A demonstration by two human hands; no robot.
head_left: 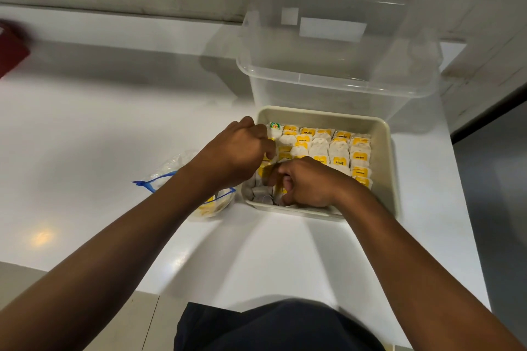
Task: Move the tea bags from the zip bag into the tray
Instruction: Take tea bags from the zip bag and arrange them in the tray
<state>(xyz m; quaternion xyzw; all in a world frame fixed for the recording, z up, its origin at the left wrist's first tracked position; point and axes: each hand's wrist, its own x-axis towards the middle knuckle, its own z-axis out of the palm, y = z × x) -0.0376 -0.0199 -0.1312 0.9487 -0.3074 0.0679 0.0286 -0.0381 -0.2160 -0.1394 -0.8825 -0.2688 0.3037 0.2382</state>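
Both hands inside tray (382, 134): left hand (236, 151), right hand (306, 184) pinching tea bags (339, 148), seating rows. Next: return to zip bag (182, 177) left of tray (some remain).

A white counter (114, 111) runs up to a pale tiled wall at its far edge. On it, toward the right edge, sits a beige tray (383, 134) of tea bags, with a clear plastic tub (336, 74) just behind it. A zip bag (171, 171) lies beside the tray's left side, and something dark red (11, 48) sits blurred at the far left edge.
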